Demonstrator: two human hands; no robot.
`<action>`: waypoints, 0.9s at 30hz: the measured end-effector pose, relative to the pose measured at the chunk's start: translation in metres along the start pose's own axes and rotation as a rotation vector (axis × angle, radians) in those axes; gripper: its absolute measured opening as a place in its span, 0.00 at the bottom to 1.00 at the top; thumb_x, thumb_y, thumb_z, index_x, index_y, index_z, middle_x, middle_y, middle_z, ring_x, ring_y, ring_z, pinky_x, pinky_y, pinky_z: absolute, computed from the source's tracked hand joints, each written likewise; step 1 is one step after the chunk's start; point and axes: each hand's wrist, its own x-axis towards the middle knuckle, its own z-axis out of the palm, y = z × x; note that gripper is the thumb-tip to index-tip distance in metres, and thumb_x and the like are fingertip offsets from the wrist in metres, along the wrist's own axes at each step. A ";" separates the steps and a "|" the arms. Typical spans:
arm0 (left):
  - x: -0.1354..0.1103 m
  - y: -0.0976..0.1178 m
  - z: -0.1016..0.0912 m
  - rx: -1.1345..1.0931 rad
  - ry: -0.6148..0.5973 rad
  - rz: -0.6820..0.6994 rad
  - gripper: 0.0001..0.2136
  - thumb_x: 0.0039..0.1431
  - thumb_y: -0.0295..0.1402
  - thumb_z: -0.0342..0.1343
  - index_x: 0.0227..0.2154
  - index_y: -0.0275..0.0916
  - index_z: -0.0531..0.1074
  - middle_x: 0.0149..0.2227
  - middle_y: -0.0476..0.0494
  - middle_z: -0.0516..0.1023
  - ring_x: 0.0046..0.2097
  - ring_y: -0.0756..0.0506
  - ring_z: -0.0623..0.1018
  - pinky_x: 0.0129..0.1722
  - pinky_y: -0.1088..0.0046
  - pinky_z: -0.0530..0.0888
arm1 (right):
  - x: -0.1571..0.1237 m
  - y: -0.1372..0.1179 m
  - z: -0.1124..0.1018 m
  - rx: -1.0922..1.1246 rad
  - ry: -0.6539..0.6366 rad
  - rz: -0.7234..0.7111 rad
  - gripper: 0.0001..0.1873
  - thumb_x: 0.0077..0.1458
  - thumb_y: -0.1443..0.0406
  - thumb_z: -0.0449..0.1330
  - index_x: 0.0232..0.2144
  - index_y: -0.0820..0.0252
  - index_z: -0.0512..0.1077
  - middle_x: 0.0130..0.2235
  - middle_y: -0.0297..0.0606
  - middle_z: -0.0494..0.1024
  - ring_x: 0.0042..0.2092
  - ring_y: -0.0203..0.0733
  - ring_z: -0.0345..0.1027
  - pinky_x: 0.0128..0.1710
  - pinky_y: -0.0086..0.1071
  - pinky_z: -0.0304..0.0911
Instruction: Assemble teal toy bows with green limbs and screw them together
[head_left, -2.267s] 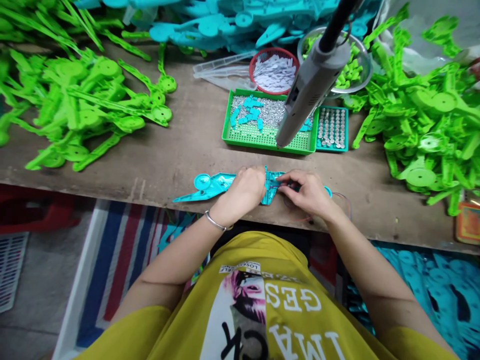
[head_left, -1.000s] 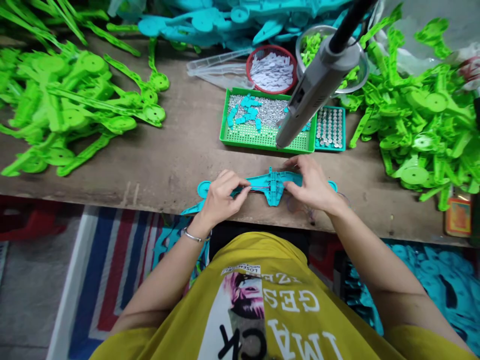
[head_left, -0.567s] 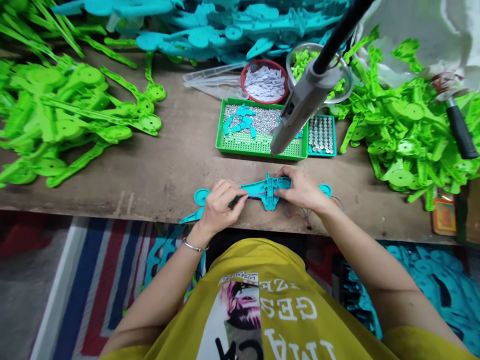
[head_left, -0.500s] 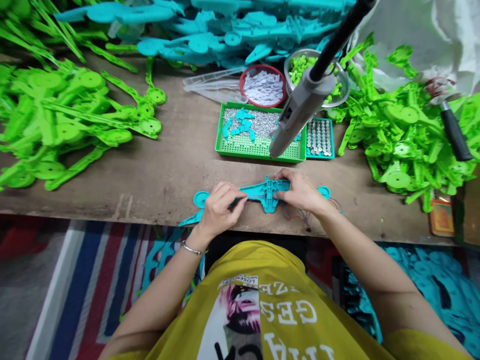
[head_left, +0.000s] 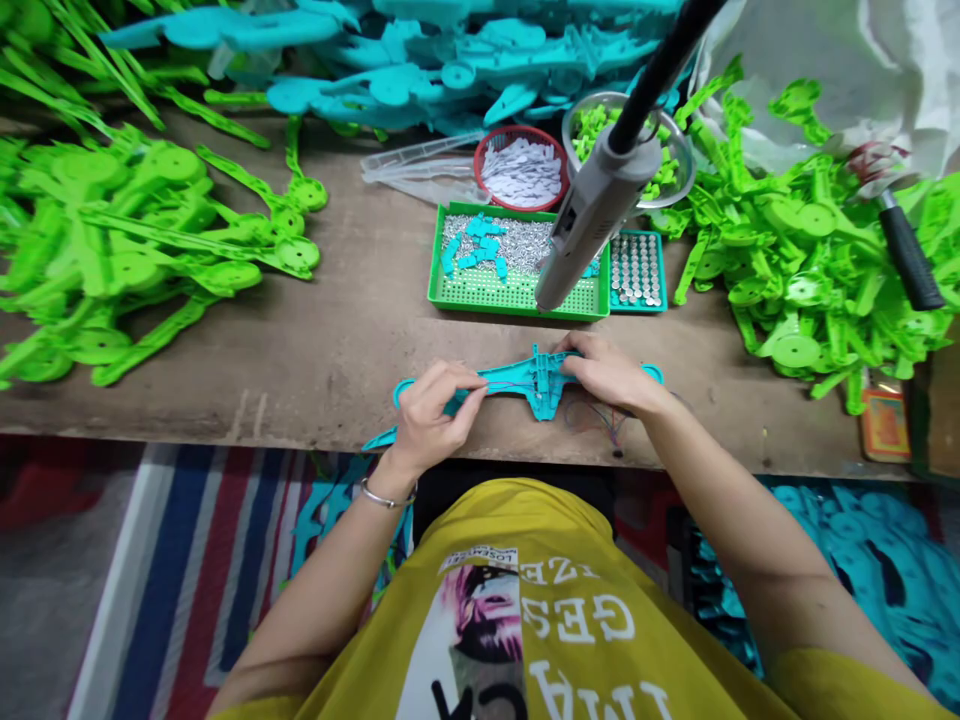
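Note:
A long turquoise plastic shell (head_left: 541,398) lies across the table edge in front of me, its ribbed inner side facing up. My left hand (head_left: 435,415) is over its left arm, thumb and forefinger pinched on a thin dark wire (head_left: 510,384) drawn along the shell. My right hand (head_left: 613,376) grips the shell just right of its cross-shaped middle; some of its fingertips are hidden behind the part. Beneath that hand, a loose bundle of thin coloured wires (head_left: 611,428) trails onto the wood.
Behind the shell stands a green tray (head_left: 517,300) of small metal pieces and turquoise bits. A grey electric screwdriver (head_left: 592,205) hangs over it. Beside it sit a teal tray (head_left: 637,303) of round metal discs, a red basket (head_left: 484,165) and a metal bowl (head_left: 686,180). Green part piles (head_left: 127,250) flank both sides.
My left hand has shifted a little left with the wire, which now shows as a longer straight line along the shell. My right hand remains on the shell, its fingers slightly shifted.

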 end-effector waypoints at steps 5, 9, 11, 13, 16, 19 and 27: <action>-0.002 0.003 -0.033 0.166 0.154 -0.016 0.05 0.61 0.26 0.61 0.37 0.42 0.76 0.35 0.48 0.81 0.41 0.45 0.80 0.48 0.62 0.78 | 0.005 0.008 0.002 -0.021 0.056 -0.049 0.13 0.55 0.68 0.53 0.38 0.58 0.76 0.44 0.42 0.83 0.45 0.51 0.74 0.44 0.41 0.64; -0.020 -0.003 -0.055 0.325 0.334 -0.222 0.03 0.62 0.31 0.62 0.38 0.42 0.77 0.37 0.45 0.80 0.42 0.43 0.79 0.45 0.61 0.76 | 0.001 0.015 0.005 0.043 0.107 -0.134 0.12 0.57 0.67 0.55 0.41 0.58 0.76 0.44 0.42 0.82 0.46 0.50 0.73 0.48 0.42 0.65; -0.031 -0.006 -0.056 0.339 0.362 -0.306 0.03 0.62 0.33 0.62 0.37 0.41 0.78 0.36 0.45 0.79 0.40 0.44 0.78 0.44 0.63 0.75 | -0.011 0.018 0.004 0.073 0.270 -0.225 0.10 0.59 0.65 0.56 0.41 0.59 0.76 0.44 0.44 0.81 0.48 0.49 0.72 0.50 0.42 0.65; -0.040 -0.007 -0.052 0.321 0.336 -0.366 0.04 0.63 0.35 0.62 0.36 0.40 0.78 0.35 0.45 0.79 0.39 0.45 0.78 0.42 0.65 0.75 | -0.032 0.021 0.001 0.050 0.437 -0.288 0.09 0.62 0.63 0.56 0.39 0.59 0.76 0.42 0.45 0.79 0.47 0.49 0.72 0.50 0.42 0.65; -0.049 -0.005 -0.042 0.318 0.302 -0.438 0.07 0.63 0.37 0.61 0.37 0.39 0.78 0.36 0.45 0.78 0.38 0.47 0.78 0.40 0.69 0.77 | -0.070 0.025 -0.002 -0.049 0.305 -0.346 0.07 0.62 0.63 0.58 0.35 0.58 0.75 0.37 0.42 0.78 0.43 0.47 0.71 0.47 0.41 0.64; -0.049 -0.005 -0.037 0.320 0.323 -0.475 0.08 0.64 0.37 0.60 0.39 0.37 0.78 0.36 0.45 0.78 0.35 0.48 0.79 0.37 0.71 0.79 | -0.098 0.032 0.002 -0.240 0.053 -0.288 0.08 0.57 0.63 0.64 0.40 0.58 0.76 0.42 0.43 0.78 0.45 0.52 0.70 0.48 0.45 0.62; -0.041 -0.014 -0.036 0.291 0.276 -0.483 0.10 0.65 0.39 0.58 0.40 0.37 0.75 0.41 0.44 0.76 0.30 0.50 0.82 0.30 0.74 0.79 | -0.086 0.048 0.008 -0.130 0.107 -0.332 0.06 0.60 0.61 0.64 0.33 0.57 0.75 0.36 0.39 0.76 0.42 0.47 0.69 0.45 0.41 0.62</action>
